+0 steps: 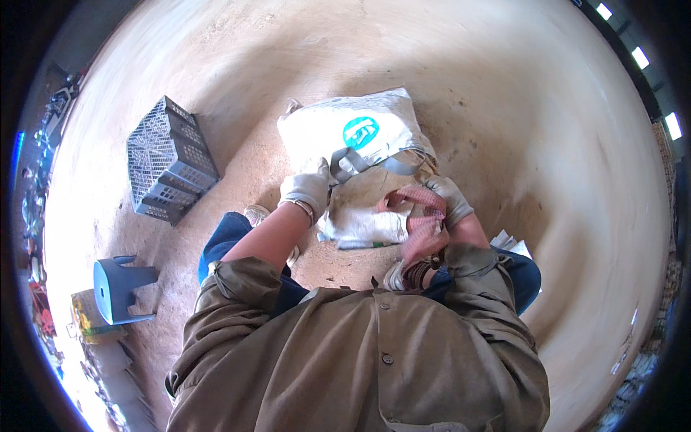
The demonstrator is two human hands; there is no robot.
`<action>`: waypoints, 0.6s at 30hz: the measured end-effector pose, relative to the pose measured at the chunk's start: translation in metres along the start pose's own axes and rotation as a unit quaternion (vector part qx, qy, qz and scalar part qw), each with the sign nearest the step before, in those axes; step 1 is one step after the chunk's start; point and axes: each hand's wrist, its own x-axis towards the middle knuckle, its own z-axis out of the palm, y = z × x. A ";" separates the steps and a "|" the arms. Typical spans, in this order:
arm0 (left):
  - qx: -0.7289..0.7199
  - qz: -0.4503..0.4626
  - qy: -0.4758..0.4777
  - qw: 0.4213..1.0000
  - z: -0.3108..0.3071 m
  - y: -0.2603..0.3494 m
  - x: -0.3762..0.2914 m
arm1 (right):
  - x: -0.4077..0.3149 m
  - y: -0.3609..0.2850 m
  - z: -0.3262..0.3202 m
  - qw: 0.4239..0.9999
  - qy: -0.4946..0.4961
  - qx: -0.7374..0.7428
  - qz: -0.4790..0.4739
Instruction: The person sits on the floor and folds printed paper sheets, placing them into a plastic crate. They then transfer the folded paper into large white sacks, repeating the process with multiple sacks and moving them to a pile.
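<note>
A large filled white sack (324, 127) with a round blue-green mark lies on the dusty floor before me. A grey strap (348, 162) loops along its near edge. My left hand (307, 189), in a pale work glove, is at the sack's near left edge beside the strap, thumb raised; its grip is hard to make out. My right hand (448, 197), also gloved, is at the sack's near right corner, its fingers closed on bunched material there. A pink woven strap (424, 232) hangs beside it. Under my hands lies a flatter white and brown sack (367, 224).
A grey plastic crate (173, 162) stands on the floor at the left. Nearer on that side are a blue plastic stool (116, 291) and a yellow-green printed sack (92, 318). White sheets or bags (510, 243) lie beyond my right knee.
</note>
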 end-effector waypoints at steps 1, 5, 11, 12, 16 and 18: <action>-0.016 0.007 -0.008 1.000 -0.004 0.000 -0.004 | 0.000 0.001 -0.004 0.999 0.001 0.013 -0.032; -0.077 0.070 -0.008 0.995 -0.024 0.002 -0.019 | 0.004 0.005 -0.013 0.991 0.035 0.128 -0.023; -0.044 0.138 0.002 0.989 -0.048 0.004 -0.031 | 0.006 0.010 -0.006 0.979 0.024 0.191 -0.066; -0.022 0.130 -0.021 0.991 -0.049 0.004 -0.029 | 0.003 0.007 -0.004 0.980 0.026 0.187 -0.069; -0.002 0.099 -0.061 0.993 -0.045 0.007 -0.034 | 0.001 -0.001 0.004 0.987 0.047 0.132 -0.075; -0.061 0.123 -0.063 0.988 -0.044 0.009 -0.035 | 0.005 -0.003 0.008 0.992 0.062 0.081 -0.077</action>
